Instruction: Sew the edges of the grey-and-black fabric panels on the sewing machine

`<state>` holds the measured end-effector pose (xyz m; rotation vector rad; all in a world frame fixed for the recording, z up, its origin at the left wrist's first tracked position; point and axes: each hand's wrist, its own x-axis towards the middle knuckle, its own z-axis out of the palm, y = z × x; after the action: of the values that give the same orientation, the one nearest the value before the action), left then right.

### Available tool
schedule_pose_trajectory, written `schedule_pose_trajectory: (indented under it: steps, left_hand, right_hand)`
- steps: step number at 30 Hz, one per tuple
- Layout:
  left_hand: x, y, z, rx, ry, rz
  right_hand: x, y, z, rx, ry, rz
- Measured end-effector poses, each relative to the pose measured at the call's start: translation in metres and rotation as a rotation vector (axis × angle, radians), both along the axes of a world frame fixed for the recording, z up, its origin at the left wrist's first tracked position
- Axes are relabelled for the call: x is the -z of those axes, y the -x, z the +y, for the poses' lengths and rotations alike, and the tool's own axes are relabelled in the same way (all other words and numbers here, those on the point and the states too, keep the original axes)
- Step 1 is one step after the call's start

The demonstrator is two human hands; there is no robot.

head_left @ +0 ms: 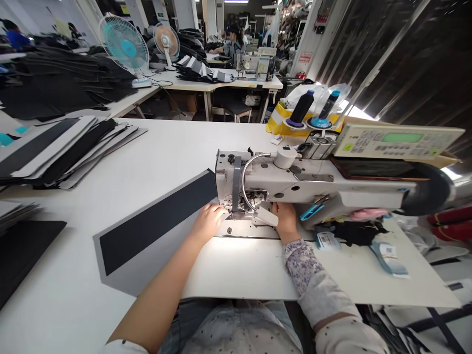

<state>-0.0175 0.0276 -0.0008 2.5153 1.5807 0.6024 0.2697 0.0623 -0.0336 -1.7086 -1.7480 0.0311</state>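
Observation:
A grey fabric panel [162, 260] with a wide black strip [158, 221] along it lies slanted on the table, its far end under the head of a sewing machine [273, 179]. My left hand [209, 222] rests on the panel just left of the needle area, fingers laid forward on the cloth. On the other side of the needle, my right hand [285, 220] reaches in beside the small white lamp [266, 216]. The machine arm partly covers its fingers, and what they touch is hidden.
Stacked grey and black panels [62, 152] lie at the left, with a black piece [29, 250] nearer me. Thread cones [302, 108] and a control panel [398, 140] stand behind the machine. A blue cutter [312, 211] hangs on it. Fans [125, 46] and another worker [234, 46] are beyond.

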Motion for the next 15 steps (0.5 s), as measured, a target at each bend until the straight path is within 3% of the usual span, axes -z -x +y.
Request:
schedule_pose_trajectory:
  steps: [2, 7, 12, 15]
  left_hand:
    - [0.000, -0.002, -0.003, -0.036, -0.034, -0.002]
    - [-0.006, 0.000, -0.022, -0.350, -0.082, 0.139]
    - [-0.019, 0.004, -0.044, -0.239, -0.007, 0.302]
    - [-0.023, -0.005, -0.057, -0.186, 0.011, 0.348]
  right_hand:
    - [-0.002, -0.001, -0.011, 0.008, -0.059, 0.097]
    - [-0.001, -0.005, -0.040, -0.023, -0.046, 0.209]
    - [0.002, -0.006, -0.044, 0.089, -0.051, -0.051]
    - [0.003, -0.004, -0.043, 0.016, -0.063, -0.121]
